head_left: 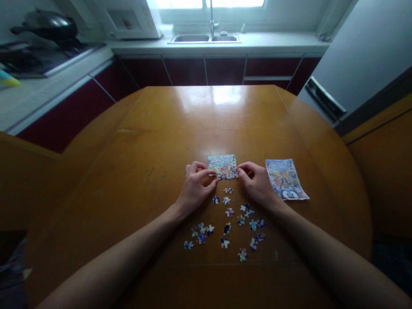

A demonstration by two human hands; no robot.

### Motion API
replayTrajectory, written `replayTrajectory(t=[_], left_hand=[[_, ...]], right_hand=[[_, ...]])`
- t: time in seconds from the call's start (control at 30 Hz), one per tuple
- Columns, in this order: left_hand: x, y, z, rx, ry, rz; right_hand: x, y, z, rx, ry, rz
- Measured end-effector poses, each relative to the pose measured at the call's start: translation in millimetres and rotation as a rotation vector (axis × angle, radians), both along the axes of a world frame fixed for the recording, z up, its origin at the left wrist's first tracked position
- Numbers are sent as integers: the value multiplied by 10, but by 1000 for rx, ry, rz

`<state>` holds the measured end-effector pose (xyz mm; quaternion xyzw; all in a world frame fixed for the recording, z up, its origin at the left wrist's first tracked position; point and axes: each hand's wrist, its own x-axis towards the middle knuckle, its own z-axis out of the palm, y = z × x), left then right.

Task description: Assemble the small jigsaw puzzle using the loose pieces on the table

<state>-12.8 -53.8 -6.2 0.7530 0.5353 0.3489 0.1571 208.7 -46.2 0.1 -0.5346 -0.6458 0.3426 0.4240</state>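
A partly joined jigsaw puzzle (222,165) lies on the wooden table between my hands, with a straight top edge and an uneven lower edge. My left hand (197,186) rests at its lower left side, index finger and thumb curved against the border. At the right border, my right hand (256,182) has thumb and index finger pinched together on the edge. Several loose jigsaw pieces (229,212) are scattered nearer to me, some of them touching. Beside my right hand lies a printed picture sheet (286,180), partly covered by that hand.
The wooden table (154,141) has rounded sides. Beyond it runs a counter with a double sink (189,39) and a faucet (212,23). A pan (49,25) sits on the stove at the far left. A refrigerator (360,56) stands at the right.
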Motion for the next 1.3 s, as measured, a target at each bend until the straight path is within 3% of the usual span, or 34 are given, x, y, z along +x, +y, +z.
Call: replayTrajectory(t=[0.83,1.3], left_hand=[[14,-28,-9,33,81,-32],[23,-10,3,26,-17,-20]], right_hand=[[-13,-1,15,16,-69,3],[-14,-3,24,21,-74,4]])
